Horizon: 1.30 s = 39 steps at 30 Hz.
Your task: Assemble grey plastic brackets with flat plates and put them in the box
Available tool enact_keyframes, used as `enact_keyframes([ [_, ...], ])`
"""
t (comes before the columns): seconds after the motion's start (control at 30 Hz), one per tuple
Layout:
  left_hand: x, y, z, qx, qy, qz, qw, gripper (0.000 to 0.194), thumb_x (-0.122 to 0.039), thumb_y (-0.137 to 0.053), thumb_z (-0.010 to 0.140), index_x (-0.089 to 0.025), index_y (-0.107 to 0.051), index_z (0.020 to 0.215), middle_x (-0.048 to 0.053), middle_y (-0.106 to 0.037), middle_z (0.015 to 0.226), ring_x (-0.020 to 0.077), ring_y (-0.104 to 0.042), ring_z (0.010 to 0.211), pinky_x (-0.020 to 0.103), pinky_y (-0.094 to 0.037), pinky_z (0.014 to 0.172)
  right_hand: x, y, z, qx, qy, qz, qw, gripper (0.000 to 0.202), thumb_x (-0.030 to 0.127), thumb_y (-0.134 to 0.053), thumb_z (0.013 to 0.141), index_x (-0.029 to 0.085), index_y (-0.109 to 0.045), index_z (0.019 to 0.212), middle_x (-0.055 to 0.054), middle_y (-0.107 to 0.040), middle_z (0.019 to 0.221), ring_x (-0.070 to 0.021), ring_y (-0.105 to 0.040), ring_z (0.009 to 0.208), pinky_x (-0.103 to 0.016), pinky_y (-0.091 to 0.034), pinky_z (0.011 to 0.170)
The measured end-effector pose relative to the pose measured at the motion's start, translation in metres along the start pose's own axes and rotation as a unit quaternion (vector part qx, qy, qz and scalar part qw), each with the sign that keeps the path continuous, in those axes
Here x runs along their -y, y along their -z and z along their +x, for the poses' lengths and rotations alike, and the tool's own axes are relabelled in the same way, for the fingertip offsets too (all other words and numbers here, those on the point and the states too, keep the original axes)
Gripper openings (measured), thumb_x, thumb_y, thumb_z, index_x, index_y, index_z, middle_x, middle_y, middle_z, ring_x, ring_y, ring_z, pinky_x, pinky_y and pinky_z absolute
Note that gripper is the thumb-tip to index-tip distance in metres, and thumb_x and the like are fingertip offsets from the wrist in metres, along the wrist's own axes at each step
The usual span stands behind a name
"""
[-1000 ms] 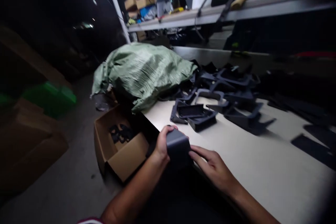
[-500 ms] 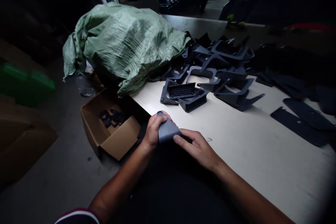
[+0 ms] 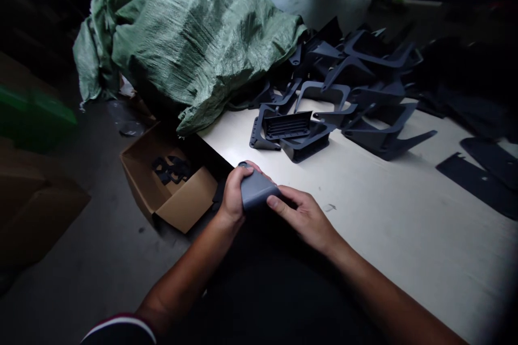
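A dark grey plastic part with a smooth face and a small round hole near its upper end is held between both hands, above the near edge of the table. My left hand is wrapped round its left side, thumb on top. At its lower right corner, my right hand pinches the edge between thumb and fingers. The underside of the part is hidden. Farther back on the table lie several dark plastic frames, one with a slatted panel resting on it.
A large green woven sack covers the table's back left. Below the left edge an open cardboard box holds a few black parts. Flat dark panels lie at the right of the pale tabletop. More boxes stand far left.
The view has tilted down and closer, so the sack and frames appear higher and larger. Both hands keep the same hold on the grey part, with hardly any shift.
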State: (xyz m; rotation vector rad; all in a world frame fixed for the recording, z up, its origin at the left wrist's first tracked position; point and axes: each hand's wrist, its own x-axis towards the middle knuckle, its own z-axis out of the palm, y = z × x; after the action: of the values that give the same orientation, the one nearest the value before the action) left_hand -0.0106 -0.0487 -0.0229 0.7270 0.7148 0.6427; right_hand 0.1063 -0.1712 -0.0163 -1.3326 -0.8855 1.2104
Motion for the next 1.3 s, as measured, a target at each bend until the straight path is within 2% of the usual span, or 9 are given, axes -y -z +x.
enact_keyframes([
  [0.1,-0.002,0.001,0.008,-0.061,0.094,-0.115,0.987,0.018,-0.038,-0.06,0.076,-0.02,-0.062,0.078,0.003,-0.068,0.062,0.023,-0.07,0.064,0.038,-0.058,0.074,-0.002,0.006,0.004,0.0,-0.009,-0.008,1.0,0.035,0.052,-0.065,0.101,0.02,-0.078,0.103,-0.005,-0.074,0.102,-0.0222,-0.065,0.097,-0.03,-0.049,0.086],
  [0.23,0.005,0.008,0.015,-0.125,0.202,-0.143,0.961,0.027,-0.038,-0.055,0.083,-0.017,-0.063,0.069,0.005,-0.065,0.056,0.0188,-0.061,0.05,0.035,-0.058,0.067,-0.008,0.011,0.009,-0.009,-0.032,-0.017,0.999,0.044,0.055,-0.063,0.101,0.018,-0.071,0.079,-0.001,-0.062,0.076,-0.0158,-0.054,0.071,-0.027,-0.042,0.065],
  [0.43,0.026,0.024,0.015,-0.167,0.187,-0.157,0.955,0.04,-0.039,-0.045,0.101,-0.013,-0.072,0.086,0.005,-0.07,0.064,0.0167,-0.064,0.056,0.028,-0.058,0.063,-0.017,0.014,0.027,-0.048,-0.116,0.051,0.991,0.055,0.067,-0.068,0.093,0.018,-0.062,0.068,0.003,-0.05,0.061,-0.0116,-0.04,0.055,-0.026,-0.032,0.052],
  [0.63,0.014,0.058,0.004,-0.156,0.238,-0.206,0.936,0.048,-0.035,-0.043,0.106,-0.018,-0.058,0.064,-0.004,-0.044,0.041,0.0113,-0.05,0.04,0.025,-0.057,0.057,-0.013,0.013,0.047,0.003,-0.123,-0.032,0.992,0.057,0.069,-0.063,0.094,0.016,-0.075,0.077,-0.004,-0.069,0.073,-0.0187,-0.059,0.065,-0.03,-0.044,0.06],
  [0.73,0.002,0.081,-0.007,-0.186,0.208,-0.207,0.938,0.043,-0.029,-0.046,0.103,-0.016,-0.058,0.064,-0.003,-0.046,0.043,0.0136,-0.054,0.043,0.028,-0.058,0.056,-0.016,0.017,0.049,-0.037,-0.059,-0.167,0.984,0.047,0.063,-0.064,0.095,0.02,-0.081,0.089,-0.005,-0.079,0.092,-0.0264,-0.071,0.09,-0.034,-0.051,0.079],
  [0.87,-0.017,0.133,-0.005,-0.279,0.117,-0.211,0.929,0.038,-0.026,-0.049,0.101,-0.017,-0.056,0.065,-0.001,-0.048,0.047,0.0173,-0.056,0.048,0.032,-0.058,0.054,-0.034,0.027,0.054,-0.076,-0.097,-0.19,0.974,0.047,0.068,-0.069,0.088,0.023,-0.083,0.096,-0.007,-0.082,0.099,-0.0316,-0.075,0.099,-0.039,-0.053,0.092],
  [1.07,-0.046,0.236,0.024,-0.454,-0.093,-0.251,0.85,0.033,-0.039,-0.039,0.106,-0.02,-0.058,0.087,-0.001,-0.059,0.067,0.0127,-0.065,0.065,0.024,-0.059,0.07,-0.058,0.032,0.064,-0.144,-0.093,-0.161,0.972,0.05,0.07,-0.073,0.078,0.022,-0.082,0.092,-0.009,-0.081,0.09,-0.0332,-0.075,0.094,-0.043,-0.054,0.095],
  [1.17,-0.029,0.261,0.034,-0.469,-0.08,-0.264,0.839,0.033,-0.042,-0.043,0.106,-0.016,-0.063,0.103,0.004,-0.067,0.084,0.0163,-0.069,0.076,0.031,-0.06,0.075,-0.064,0.032,0.065,-0.169,-0.104,-0.167,0.966,0.052,0.07,-0.074,0.075,0.022,-0.082,0.093,-0.009,-0.081,0.087,-0.033,-0.075,0.09,-0.045,-0.055,0.095],
  [1.3,0.023,0.262,0.039,-0.453,0.011,-0.279,0.847,0.033,-0.042,-0.055,0.104,-0.014,-0.065,0.116,0.007,-0.07,0.1,0.0185,-0.069,0.084,0.036,-0.06,0.076,-0.066,0.031,0.064,-0.173,-0.086,-0.195,0.962,0.052,0.07,-0.073,0.075,0.022,-0.082,0.091,-0.009,-0.081,0.087,-0.0342,-0.075,0.09,-0.046,-0.054,0.098],
])
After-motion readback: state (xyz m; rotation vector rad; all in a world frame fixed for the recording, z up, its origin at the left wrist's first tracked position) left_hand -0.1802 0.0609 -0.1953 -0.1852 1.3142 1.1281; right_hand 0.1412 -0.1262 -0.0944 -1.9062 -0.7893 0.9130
